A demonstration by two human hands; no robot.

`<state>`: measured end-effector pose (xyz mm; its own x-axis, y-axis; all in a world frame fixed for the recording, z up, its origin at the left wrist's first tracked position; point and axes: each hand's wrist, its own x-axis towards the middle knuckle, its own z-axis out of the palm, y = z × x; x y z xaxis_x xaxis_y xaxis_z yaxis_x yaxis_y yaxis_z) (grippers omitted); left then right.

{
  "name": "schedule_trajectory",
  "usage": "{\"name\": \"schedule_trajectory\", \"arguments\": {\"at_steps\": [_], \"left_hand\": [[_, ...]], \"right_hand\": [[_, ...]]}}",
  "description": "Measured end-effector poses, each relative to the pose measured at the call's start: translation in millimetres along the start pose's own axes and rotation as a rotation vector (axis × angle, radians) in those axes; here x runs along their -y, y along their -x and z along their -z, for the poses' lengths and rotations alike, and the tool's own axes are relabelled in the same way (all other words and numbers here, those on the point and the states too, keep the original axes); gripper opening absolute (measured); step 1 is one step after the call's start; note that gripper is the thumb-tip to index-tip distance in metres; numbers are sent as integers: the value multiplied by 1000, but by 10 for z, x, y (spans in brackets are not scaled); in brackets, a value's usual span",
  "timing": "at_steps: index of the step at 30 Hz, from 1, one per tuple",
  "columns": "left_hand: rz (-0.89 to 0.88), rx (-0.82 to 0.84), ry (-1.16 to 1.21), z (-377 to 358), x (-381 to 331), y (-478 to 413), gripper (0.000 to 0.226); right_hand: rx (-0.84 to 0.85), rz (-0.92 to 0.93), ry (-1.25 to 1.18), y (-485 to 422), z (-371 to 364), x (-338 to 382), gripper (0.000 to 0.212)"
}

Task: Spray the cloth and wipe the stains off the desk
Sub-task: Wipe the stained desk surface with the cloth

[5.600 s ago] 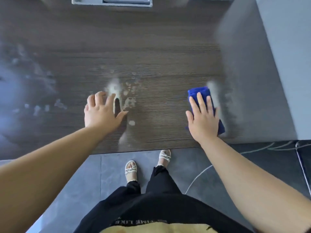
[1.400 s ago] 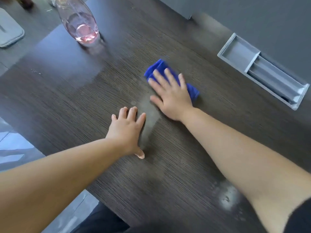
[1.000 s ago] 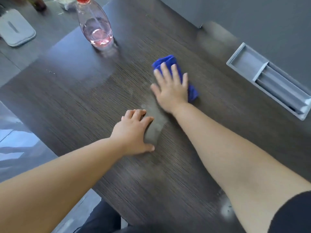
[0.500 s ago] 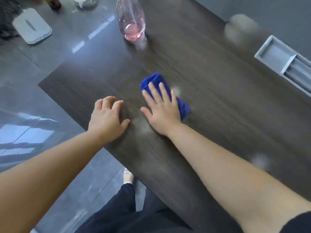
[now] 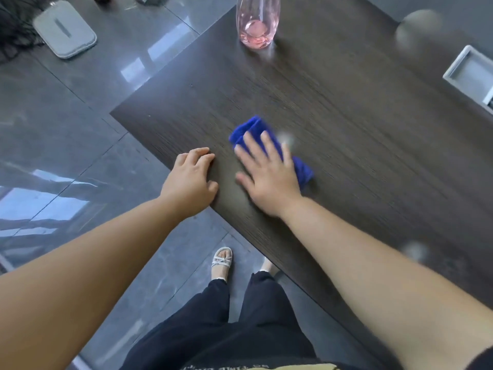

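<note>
Grey glossy floor tiles fill the left side of the view, with a pale flat rounded-rectangle device lying on them near the top left corner. Right of that begins the dark wood-grain desk, its corner jutting toward the left.

At the desk's near edge rests the left hand, palm down with nothing in it, fingers loosely curled so their tips touch the surface and the thumb sits just at the edge. Below it, on the floor, a foot in a white strappy sandal shows beside dark trousers.

Just right of the left hand, close but not touching it, the right hand lies flat with fingers spread, pressing down on the folded blue cloth. The cloth lies on the desk under the fingers and palm, its far end sticking out beyond the fingertips and its right end showing past the little finger. It is pinned under the palm rather than gripped.

Farther back on the desk, well apart from the hands, stands a clear bottle with pink liquid in its base. A pale blurred smudge marks the desk beside the right forearm. At the far right edge a grey recessed tray is set into the desktop.
</note>
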<state>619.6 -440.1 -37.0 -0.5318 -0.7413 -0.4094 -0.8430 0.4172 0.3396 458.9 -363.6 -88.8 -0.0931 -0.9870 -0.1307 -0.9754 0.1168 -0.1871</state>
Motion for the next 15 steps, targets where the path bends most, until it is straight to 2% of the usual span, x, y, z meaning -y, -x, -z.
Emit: {"name": "schedule_trajectory", "arguments": {"at_steps": [2,4,6,9,10,11,13,15], "left_hand": [[-30,24,-6,24,46,-4,59],[-51,58,-19,40,73,3,61],[-66,74,-26,32,87,9,63],[-69,76,-32,-19,102,37,66],[-72,76,-37,-40,105,41,66],[-73,68,-39,-52,107,38,66],[-76,33,-22,-62,107,28,63],[-76,-4,22,-60,102,19,60]], "right_hand": [[85,279,26,366,-25,-117,56],[93,378,78,457,24,-468,53],[49,173,88,306,108,-701,58],[-19,-352,34,-53,96,-435,57],[-40,-456,30,-122,57,-222,57],[-56,-483,26,-158,-3,-16,57],[-112,-331,5,0,-128,358,58],[-90,-44,2,419,-223,498,55]]}}
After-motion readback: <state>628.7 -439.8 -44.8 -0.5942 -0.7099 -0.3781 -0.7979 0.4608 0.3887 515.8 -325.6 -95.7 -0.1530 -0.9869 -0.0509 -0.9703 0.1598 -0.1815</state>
